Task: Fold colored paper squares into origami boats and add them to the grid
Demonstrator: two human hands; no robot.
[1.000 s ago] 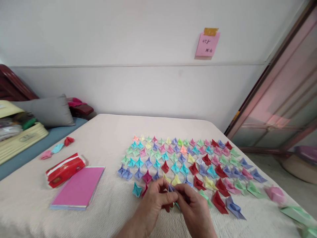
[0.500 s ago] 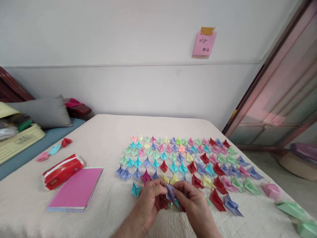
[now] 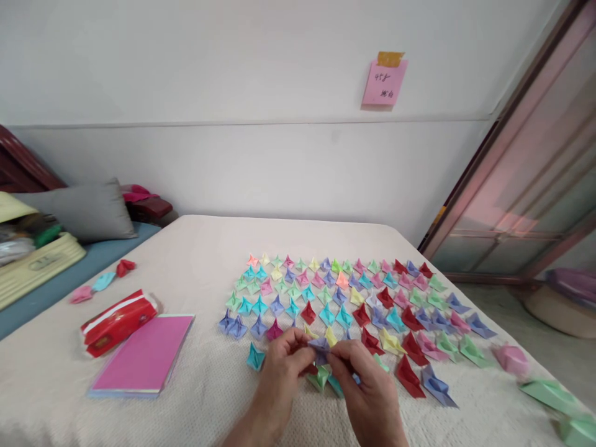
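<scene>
Both my hands meet low in the middle of the head view, over a cream bedspread [image 3: 205, 261]. My left hand [image 3: 279, 379] and my right hand [image 3: 367, 388] each pinch a side of a small purple folded paper piece [image 3: 319, 345], held just above the cloth. Under my fingers lie a green folded piece [image 3: 321, 377] and a teal one [image 3: 336, 385]. Beyond my hands, several rows of folded paper pieces [image 3: 344, 292] in red, blue, green, pink, yellow and purple are laid out. A single teal piece [image 3: 256, 357] sits just left of my left hand.
A stack of coloured paper with a pink top sheet [image 3: 144, 354] lies at the left beside a red packet [image 3: 118, 321]. A grey pillow [image 3: 88, 208] and a cream box [image 3: 37, 264] are at the far left. A pink note [image 3: 384, 81] hangs on the wall. Sliding door [image 3: 535, 186] at right.
My hands have lifted the purple piece a little and turned it, so it now shows flatter between my fingertips. The green and teal pieces under my hands have come into view.
</scene>
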